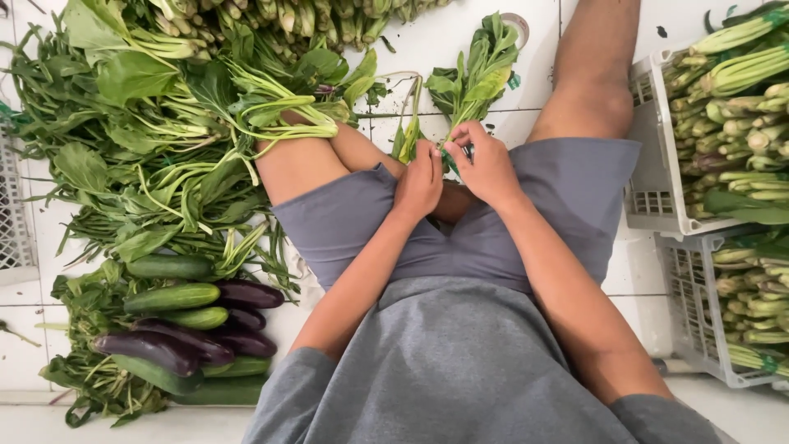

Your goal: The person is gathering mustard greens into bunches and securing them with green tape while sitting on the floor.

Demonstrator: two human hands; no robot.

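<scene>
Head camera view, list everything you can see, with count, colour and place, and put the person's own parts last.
Bunch of leafy greens: one, green, held by its stems between the knees.
Loose leafy greens: a large pile, green, on the floor at left.
Cucumbers: at least five, dark green, lower left.
Aubergines: about five, dark purple, among the cucumbers.
Crates: two at right, pale plastic, full of bundled green stalks; part of another at the left edge.
Bundled stalks: a row, green, along the top.
Floor: white tiles.
Shorts and shirt: grey.
Left hand: on the stems.
Right hand: grip on the stems.
</scene>
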